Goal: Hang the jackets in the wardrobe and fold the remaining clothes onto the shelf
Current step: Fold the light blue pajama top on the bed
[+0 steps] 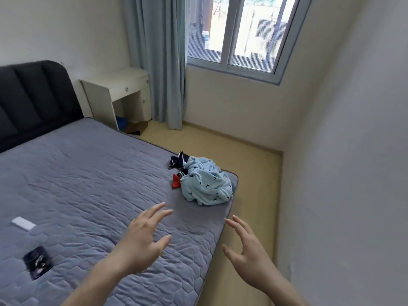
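Clothes pile: I see a crumpled light blue fleece garment with small dark marks (pixel 206 183) lying near the far right corner of the grey quilted mattress (pixel 88 184); a dark navy piece with white trim (pixel 177 161) and a small red piece (pixel 176 181) stick out on its left side, touching it.
Left hand: my left hand (pixel 141 241) hovers over the mattress, fingers spread and a little bent, holding nothing.
Right hand: my right hand (pixel 245 250) hovers over the mattress edge and the yellow-beige floor (pixel 254 162), fingers spread, thumb apart, holding nothing.
Direction to the pile: it lies ahead of both hands, beyond the fingertips and apart from them, about between the two hands.
Nearer hand: I judge the left fingertips are a little nearer to the pile; the difference is small.
Long axis of the pile: I cannot tell one; it is a rounded heap, slightly longer from far left to near right.
Step in hand: I judge this is a reach with both hands toward the pile, no grip yet.
Wardrobe and shelf: not in view.
Other things: a small white flat object (pixel 23 223) and a dark phone-like object (pixel 38 262) lie on the mattress at the left, well apart from the pile.
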`<act>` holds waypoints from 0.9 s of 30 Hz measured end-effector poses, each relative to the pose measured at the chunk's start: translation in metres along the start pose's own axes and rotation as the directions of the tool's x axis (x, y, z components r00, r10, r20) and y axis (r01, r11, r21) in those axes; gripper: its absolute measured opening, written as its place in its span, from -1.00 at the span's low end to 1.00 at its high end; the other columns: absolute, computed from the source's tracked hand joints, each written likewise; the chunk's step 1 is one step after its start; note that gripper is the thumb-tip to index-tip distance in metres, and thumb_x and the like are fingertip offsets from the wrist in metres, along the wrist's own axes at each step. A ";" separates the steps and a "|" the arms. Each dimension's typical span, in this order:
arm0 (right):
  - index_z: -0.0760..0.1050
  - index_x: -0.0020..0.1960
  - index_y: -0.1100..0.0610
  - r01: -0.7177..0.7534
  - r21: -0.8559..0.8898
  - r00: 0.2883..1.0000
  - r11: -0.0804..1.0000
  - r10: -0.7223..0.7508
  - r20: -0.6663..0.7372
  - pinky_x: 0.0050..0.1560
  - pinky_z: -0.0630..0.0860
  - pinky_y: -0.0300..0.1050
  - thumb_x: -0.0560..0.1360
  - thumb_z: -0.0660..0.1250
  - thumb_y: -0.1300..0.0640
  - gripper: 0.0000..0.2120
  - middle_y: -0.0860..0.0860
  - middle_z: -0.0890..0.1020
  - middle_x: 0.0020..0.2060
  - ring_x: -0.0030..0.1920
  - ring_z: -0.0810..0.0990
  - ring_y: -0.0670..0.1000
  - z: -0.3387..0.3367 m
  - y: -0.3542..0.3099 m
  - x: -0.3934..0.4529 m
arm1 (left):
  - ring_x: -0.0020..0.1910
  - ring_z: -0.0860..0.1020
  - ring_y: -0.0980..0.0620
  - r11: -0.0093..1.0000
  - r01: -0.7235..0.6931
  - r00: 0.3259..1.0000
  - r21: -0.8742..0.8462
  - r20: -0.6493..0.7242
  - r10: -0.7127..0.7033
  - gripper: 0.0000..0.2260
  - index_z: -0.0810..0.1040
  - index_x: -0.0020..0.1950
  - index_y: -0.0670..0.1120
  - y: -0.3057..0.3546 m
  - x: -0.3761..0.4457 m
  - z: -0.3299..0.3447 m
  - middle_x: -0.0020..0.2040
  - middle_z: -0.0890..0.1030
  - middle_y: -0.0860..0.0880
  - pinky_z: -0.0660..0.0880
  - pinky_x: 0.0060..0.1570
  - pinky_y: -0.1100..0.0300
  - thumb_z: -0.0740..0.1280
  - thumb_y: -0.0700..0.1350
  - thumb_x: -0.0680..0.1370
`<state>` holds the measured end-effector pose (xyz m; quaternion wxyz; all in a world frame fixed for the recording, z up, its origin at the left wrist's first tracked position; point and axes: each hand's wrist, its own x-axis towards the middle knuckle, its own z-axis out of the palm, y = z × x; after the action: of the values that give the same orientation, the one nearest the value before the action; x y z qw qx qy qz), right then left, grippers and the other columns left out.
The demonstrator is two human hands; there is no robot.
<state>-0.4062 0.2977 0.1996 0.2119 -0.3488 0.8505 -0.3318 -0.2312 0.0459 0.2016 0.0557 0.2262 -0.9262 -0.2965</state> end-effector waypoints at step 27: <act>0.30 0.50 -0.16 -0.007 -0.057 0.958 0.998 0.023 0.285 0.36 0.34 -0.23 0.58 0.34 0.07 -0.48 -0.24 0.30 0.44 0.41 0.31 -0.19 -0.091 0.142 0.391 | 0.56 0.24 0.01 0.896 0.440 0.897 -0.061 0.057 -0.437 -0.46 0.34 0.51 0.20 -0.049 0.312 0.078 0.63 0.17 0.11 0.22 0.52 0.08 0.37 0.10 0.53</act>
<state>-0.7849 0.1243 0.1109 0.3252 -0.3922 0.8226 -0.2525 -0.5087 -0.0893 0.1004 -0.0237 0.4208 -0.8409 -0.3395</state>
